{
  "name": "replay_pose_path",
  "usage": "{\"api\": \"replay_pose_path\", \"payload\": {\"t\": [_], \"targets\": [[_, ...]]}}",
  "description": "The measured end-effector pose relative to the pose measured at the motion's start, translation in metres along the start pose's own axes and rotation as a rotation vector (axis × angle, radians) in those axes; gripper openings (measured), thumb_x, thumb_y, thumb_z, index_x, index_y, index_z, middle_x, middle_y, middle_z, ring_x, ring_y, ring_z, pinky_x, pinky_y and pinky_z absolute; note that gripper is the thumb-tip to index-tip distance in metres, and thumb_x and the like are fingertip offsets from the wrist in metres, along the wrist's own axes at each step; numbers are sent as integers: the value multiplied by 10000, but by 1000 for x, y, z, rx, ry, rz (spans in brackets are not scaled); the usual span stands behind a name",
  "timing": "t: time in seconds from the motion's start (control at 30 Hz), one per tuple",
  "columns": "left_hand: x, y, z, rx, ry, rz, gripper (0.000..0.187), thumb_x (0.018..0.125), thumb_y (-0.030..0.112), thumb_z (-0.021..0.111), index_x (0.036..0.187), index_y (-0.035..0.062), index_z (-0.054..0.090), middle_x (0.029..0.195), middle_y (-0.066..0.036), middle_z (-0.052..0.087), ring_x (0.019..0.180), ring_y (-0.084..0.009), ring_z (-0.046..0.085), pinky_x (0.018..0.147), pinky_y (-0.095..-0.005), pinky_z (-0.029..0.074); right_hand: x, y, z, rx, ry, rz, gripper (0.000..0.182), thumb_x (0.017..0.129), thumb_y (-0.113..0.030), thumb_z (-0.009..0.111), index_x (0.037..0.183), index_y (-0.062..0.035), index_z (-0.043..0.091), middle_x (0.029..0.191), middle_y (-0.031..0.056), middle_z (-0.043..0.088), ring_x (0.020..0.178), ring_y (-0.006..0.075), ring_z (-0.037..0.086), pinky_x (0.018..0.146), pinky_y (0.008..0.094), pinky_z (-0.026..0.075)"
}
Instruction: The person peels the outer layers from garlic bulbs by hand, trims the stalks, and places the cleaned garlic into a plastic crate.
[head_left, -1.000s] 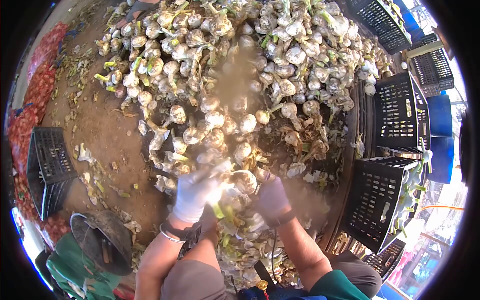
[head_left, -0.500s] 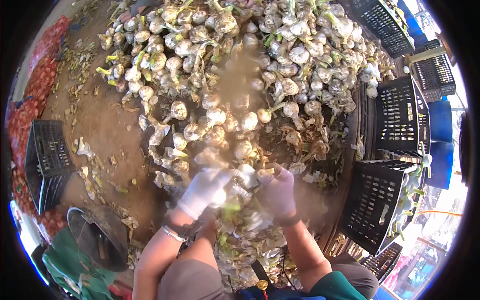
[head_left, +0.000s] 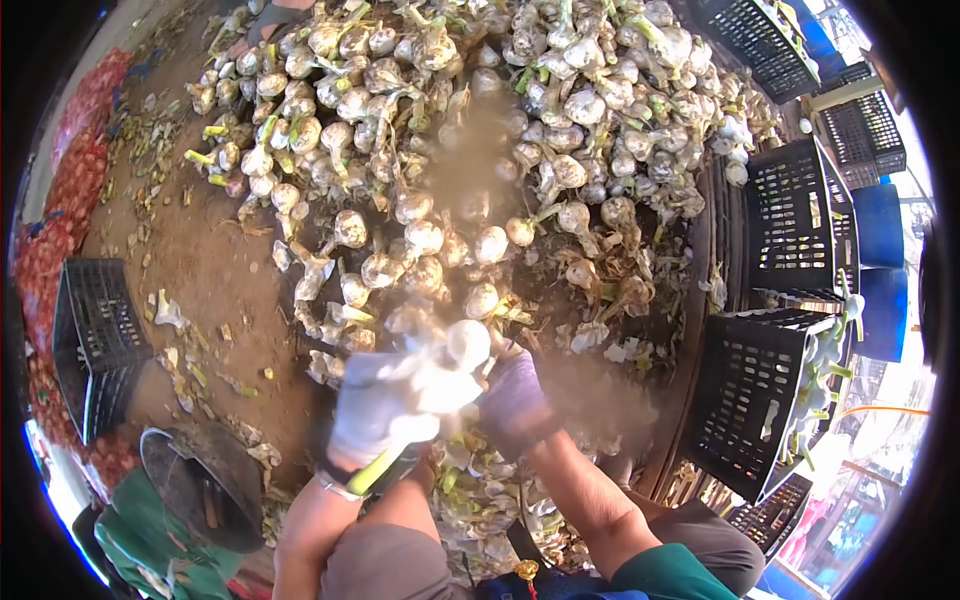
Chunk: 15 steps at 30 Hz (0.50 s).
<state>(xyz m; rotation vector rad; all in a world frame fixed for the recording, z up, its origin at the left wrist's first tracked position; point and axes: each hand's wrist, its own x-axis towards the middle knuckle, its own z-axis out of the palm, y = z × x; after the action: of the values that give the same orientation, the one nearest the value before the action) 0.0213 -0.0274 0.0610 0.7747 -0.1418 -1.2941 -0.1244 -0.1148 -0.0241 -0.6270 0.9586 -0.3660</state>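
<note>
My left hand (head_left: 375,405), in a white glove, is closed around garlic. A round white bulb (head_left: 468,343) shows at its fingertips, and a green-tipped garlic stem (head_left: 375,470) runs back along the palm toward the wrist. Motion blur hides whether this is one bulb or more. My right hand (head_left: 512,398), also gloved, meets the garlic from the right with its fingers bent together; what is in them is hidden. Just ahead of both hands lie loose garlic bulbs (head_left: 481,300) with dirty skins. Under the hands is a litter of peeled skins and stems (head_left: 490,500).
A big garlic heap (head_left: 580,110) spreads ahead. Black crates (head_left: 750,400) line the right side, with blue barrels (head_left: 882,310) behind. On the left are another black crate (head_left: 100,330), a dark bucket (head_left: 205,480) and red net sacks (head_left: 70,190). A dusty smear blurs the middle.
My right hand has moved left to meet my left hand. The left has turned and drawn back slightly, and a white bulb and green stem now show clearly in it.
</note>
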Motion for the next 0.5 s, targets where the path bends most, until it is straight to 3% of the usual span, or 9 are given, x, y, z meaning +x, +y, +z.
{"api": "replay_pose_path", "payload": {"t": [0.03, 0.1, 0.13, 0.17, 0.23, 0.27, 0.3, 0.4, 0.5], "targets": [[7, 3, 1, -114, -138, 239, 97, 835, 17, 610, 864, -34, 687, 784, -72, 664, 643, -101, 610, 535, -231, 476, 4, -3, -7, 174, 5, 107, 258, 967, -273, 415, 1099, -99, 551, 849, -5, 599, 607, 82, 538, 438, 207, 392], [8, 29, 1, 454, 217, 107, 108, 847, 25, 596, 878, -23, 688, 768, -58, 662, 625, -97, 601, 534, -222, 472, 1, -6, -21, 515, 24, 342, 268, 960, -319, 411, 1062, -119, 558, 809, -37, 575, 575, 66, 507, 421, 192, 360], [15, 33, -10, 428, 261, -73, 129, 866, 59, 594, 923, -9, 687, 778, -36, 662, 640, -103, 603, 563, -227, 484, 0, -9, -22, 448, 110, 359, 257, 952, -343, 434, 1039, -140, 564, 775, -53, 548, 572, 61, 497, 414, 187, 342], [21, 25, -24, 670, 295, -103, 175, 871, 142, 622, 969, 10, 683, 772, -33, 664, 640, -99, 603, 594, -246, 501, 1, -15, -20, 450, 108, 348, 257, 952, -343, 434, 1039, -140, 564, 775, -53, 548, 572, 61, 497, 414, 187, 342], [26, 5, -19, 1224, 230, 122, 312, 857, 268, 672, 983, -15, 640, 769, -89, 667, 666, -138, 637, 590, -262, 498, -7, -32, -9, 389, 242, 335, 235, 942, -356, 467, 1011, -157, 571, 746, -57, 540, 556, 60, 484, 410, 193, 326], [21, -10, -28, 1164, 222, 32, 371, 827, 355, 710, 969, 19, 645, 781, -54, 671, 699, -114, 607, 631, -276, 491, -14, -41, -5, 274, 274, 359, 220, 934, -359, 490, 984, -162, 575, 711, -59, 529, 536, 63, 471, 406, 203, 319], [18, -17, -26, 1260, 168, 6, 417, 778, 414, 746, 925, 38, 644, 756, -65, 657, 661, -153, 612, 622, -298, 494, -13, -39, -4, 272, 274, 364, 220, 934, -359, 490, 984, -162, 575, 711, -59, 529, 536, 63, 471, 406, 203, 319], [18, -34, -5, 1551, 110, 157, 452, 716, 449, 777, 823, 37, 627, 701, -124, 603, 633, -297, 616, 593, -354, 504, -4, -15, -16, 158, 311, 229, 217, 903, -335, 545, 855, -131, 599, 625, -38, 494, 483, 92, 444, 409, 230, 330], [23, -50, -18, 1743, 78, 285, 238, 815, 260, 701, 817, 33, 628, 708, -101, 633, 610, -265, 628, 555, -336, 493, -9, -12, -6, 135, 292, 100, 210, 887, -317, 562, 788, -133, 586, 583, -41, 472, 455, 94, 429, 414, 238, 335]]}}
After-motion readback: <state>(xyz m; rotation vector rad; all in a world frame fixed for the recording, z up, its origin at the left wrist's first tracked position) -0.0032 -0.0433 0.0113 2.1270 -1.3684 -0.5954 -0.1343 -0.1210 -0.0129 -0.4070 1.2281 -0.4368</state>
